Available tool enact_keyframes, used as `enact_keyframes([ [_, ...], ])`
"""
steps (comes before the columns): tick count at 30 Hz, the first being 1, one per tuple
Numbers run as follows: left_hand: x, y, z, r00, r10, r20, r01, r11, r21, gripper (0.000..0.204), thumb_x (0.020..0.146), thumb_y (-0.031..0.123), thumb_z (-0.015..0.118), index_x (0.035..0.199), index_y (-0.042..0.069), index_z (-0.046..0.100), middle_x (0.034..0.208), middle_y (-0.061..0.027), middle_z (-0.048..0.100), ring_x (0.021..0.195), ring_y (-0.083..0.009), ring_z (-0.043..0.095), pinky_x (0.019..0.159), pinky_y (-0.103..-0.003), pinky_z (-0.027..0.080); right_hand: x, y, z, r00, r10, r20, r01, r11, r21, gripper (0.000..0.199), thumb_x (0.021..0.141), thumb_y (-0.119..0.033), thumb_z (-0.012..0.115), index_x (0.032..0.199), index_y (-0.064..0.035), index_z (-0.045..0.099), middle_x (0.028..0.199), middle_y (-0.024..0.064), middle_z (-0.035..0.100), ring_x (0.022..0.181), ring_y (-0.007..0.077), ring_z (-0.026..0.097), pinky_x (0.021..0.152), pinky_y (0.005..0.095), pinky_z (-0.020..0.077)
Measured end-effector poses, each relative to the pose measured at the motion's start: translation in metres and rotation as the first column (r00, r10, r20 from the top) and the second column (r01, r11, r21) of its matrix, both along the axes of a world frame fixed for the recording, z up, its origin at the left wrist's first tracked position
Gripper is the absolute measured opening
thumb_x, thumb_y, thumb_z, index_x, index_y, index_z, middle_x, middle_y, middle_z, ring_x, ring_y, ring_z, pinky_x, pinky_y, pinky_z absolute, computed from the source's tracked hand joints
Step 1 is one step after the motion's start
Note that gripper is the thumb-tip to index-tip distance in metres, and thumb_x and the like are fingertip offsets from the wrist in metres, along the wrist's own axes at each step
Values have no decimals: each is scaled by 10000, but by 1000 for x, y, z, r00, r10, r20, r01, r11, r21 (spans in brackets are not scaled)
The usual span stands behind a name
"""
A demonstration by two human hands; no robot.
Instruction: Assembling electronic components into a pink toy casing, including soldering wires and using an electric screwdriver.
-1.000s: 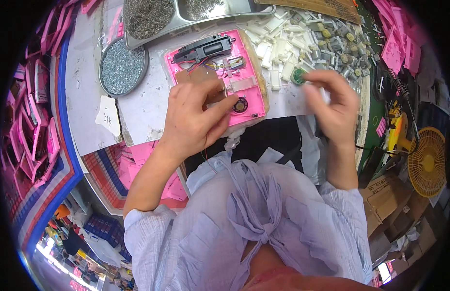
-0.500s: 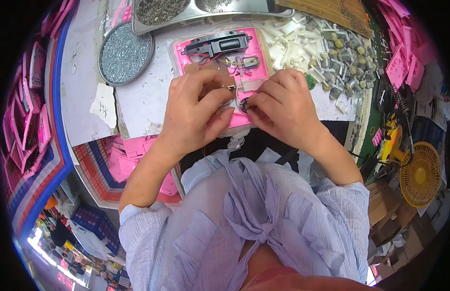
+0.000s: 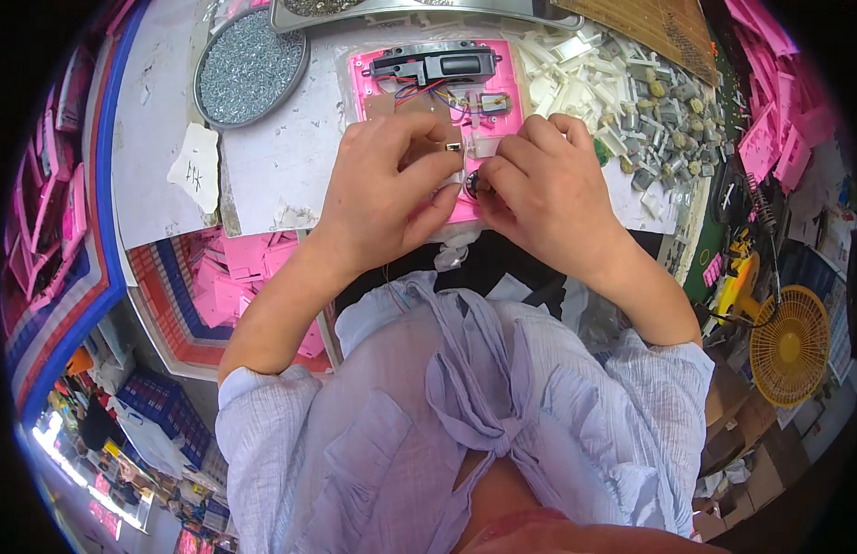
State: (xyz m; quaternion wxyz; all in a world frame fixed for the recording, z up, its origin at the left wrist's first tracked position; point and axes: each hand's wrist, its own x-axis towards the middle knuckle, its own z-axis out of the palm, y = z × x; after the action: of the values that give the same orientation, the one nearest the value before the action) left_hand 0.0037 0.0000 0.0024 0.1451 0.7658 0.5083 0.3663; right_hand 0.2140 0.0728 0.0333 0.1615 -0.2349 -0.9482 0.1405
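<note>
1 shallow pink plastic housing (image 3: 511, 78), uncovered and fitted with parts, lies on the white worktable (image 3: 271, 175) close to its near edge. Toward the housing's lower end I see a small round black part (image 3: 472, 181), and the right hand (image 3: 553, 198) pinches it in bent fingertips. The left hand (image 3: 391, 185) arches over the flat brown board (image 3: 382, 106), thumb and fingers curled inward; they hide what lies between them, so I cannot tell whether it grips anything. I judge the step in hand to be seating or adjusting that round part; the next move calls for light fingertip pressure with the housing kept steady. Farther up sit a long black module (image 3: 465, 65) and a small silver motor (image 3: 493, 103). On the right I have little room: heaped white plastic pieces (image 3: 562, 78) crowd just beside the housing, grey motors (image 3: 668, 115) beyond. A silver metal tray (image 3: 382, 16) bounds the far side. My widest room is leftward, where white surface stretches toward the round grey dish (image 3: 244, 125) of small screws (image 3: 253, 69).
</note>
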Motion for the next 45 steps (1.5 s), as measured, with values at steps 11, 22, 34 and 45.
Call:
enact_keyframes([
  [11,-5,5,7,998,-26,-49,27,999,27,389,719,119,801,1100,164,738,1178,-70,607,930,-252,591,831,-400,436,-7,39,-5,928,-372,-4,369,923,-106,292,773,-338,788,795,-60,700,702,105,665,726,330,669,671,457,529],
  [22,-7,47,10,996,90,-4,-87,973,214,218,746,140,774,956,115,723,1073,-39,631,822,-225,581,756,-388,438,-15,59,10,909,-337,245,388,899,-205,317,774,-354,742,761,-39,720,712,181,698,714,378,709,670,476,567],
  [34,-2,53,5,997,62,-38,-52,976,213,207,750,127,762,953,111,729,1065,-39,641,863,-236,595,759,-389,447,-24,54,15,915,-327,237,341,940,-19,210,749,-253,689,693,-55,731,689,190,690,655,380,706,611,488,576],
  [45,4,59,3,989,34,-141,-8,983,181,147,754,131,765,884,72,733,1087,-56,660,920,-260,631,785,-409,509,-22,56,10,831,-477,287,557,722,-412,233,748,-284,707,740,-53,738,738,197,708,753,392,714,712,472,576],
])
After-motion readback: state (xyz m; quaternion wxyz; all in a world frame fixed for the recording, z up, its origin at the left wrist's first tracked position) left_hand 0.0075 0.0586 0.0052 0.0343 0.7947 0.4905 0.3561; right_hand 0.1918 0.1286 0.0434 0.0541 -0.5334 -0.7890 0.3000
